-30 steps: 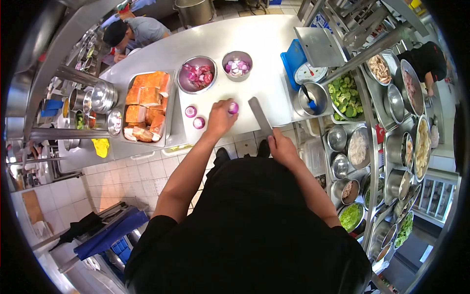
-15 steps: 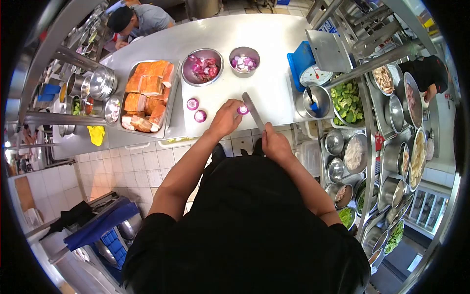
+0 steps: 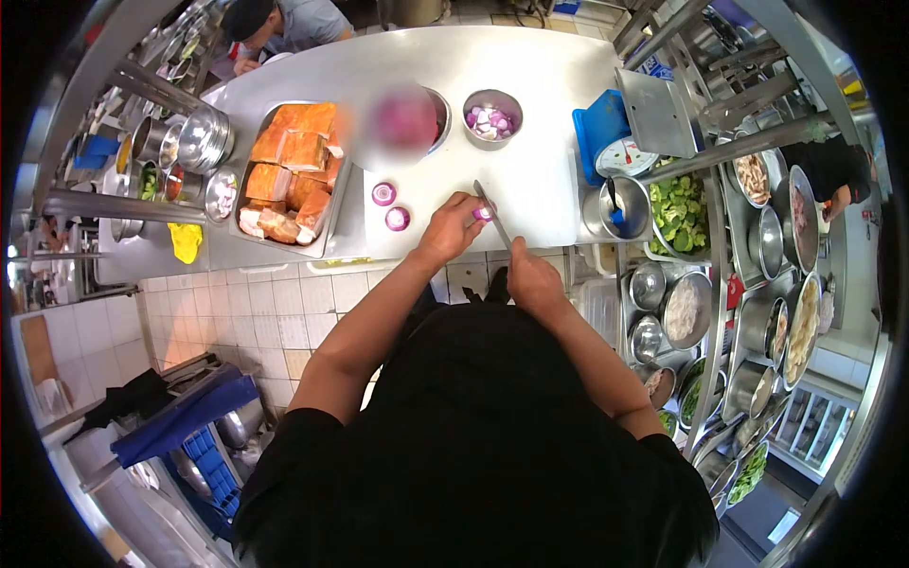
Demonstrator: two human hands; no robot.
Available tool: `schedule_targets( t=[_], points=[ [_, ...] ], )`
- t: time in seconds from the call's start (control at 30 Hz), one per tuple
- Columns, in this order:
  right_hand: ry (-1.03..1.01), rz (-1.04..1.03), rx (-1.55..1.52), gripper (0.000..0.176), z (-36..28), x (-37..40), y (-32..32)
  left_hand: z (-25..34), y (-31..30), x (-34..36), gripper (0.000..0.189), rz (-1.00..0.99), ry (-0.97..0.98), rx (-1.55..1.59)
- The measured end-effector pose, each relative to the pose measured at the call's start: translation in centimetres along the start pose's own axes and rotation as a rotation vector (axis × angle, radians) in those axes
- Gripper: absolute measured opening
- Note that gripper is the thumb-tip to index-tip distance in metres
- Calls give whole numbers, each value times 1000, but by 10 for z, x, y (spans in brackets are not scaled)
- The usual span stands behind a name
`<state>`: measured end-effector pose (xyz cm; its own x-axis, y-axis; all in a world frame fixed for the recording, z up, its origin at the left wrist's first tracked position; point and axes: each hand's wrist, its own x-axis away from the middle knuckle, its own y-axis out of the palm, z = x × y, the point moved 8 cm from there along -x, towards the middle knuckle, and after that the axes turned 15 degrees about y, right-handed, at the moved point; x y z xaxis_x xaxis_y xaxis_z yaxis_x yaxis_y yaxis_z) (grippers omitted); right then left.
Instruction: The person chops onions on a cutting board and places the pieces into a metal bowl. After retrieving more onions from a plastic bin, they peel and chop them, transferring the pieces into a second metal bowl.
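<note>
My left hand [image 3: 449, 228] holds a piece of red onion [image 3: 483, 213] on the white cutting board [image 3: 431, 189]. The handle of a knife [image 3: 492, 216] is in my right hand [image 3: 535, 277], and its blade lies against the onion's right side. Two cut onion pieces, one [image 3: 383, 194] above the other [image 3: 397, 219], rest on the board left of my left hand. Beyond them stands a steel bowl [image 3: 441, 121], partly covered by a round blur. To its right, a smaller steel bowl [image 3: 493, 140] holds cut purple and white onion.
A tray [image 3: 333, 220] of orange-skinned meat blocks stands left of the board. On the right are a blue scale [image 3: 599, 123], a steel pot [image 3: 636, 194] and racks with bowls of food. A person [image 3: 308, 24] leans at the table's far left.
The view has shifted, so the table items appear farther right. The knife blade now sits closer against the onion piece. A round blur now covers part of the larger bowl.
</note>
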<state>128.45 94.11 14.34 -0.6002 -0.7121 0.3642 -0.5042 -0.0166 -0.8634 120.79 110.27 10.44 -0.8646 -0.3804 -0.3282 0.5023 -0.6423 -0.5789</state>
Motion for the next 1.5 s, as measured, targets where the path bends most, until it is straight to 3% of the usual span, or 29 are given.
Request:
schedule_targets(
  t=[0.33,0.53,0.77,0.87,1.0,1.07,1.2,1.27,1.5],
  points=[
    [-81,11,-18,29,-2,-19,13,-5,0,0,32,33,25,1],
    [-19,-76,-25,24,2,-52,44,-5,0,0,32,25,24,21],
    [-13,-17,-119,22,4,-63,31,4,-1,-2,39,44,80,29],
    [-23,16,-224,21,12,-63,23,3,5,-9,41,12,123,-99],
    [128,-5,-216,21,27,-53,6,4,7,-35,41,-58,175,-160],
    [170,-29,-224,21,34,-46,0,-13,16,-38,43,-295,-71,-287],
    [110,-51,-192,20,35,-25,-6,0,-4,-26,41,-180,-98,-311],
    [104,-57,-158,19,37,-10,-4,4,-2,-18,38,-119,59,-125],
    [39,-68,-93,18,34,5,2,-8,10,-13,33,-115,-31,-74]
  ],
)
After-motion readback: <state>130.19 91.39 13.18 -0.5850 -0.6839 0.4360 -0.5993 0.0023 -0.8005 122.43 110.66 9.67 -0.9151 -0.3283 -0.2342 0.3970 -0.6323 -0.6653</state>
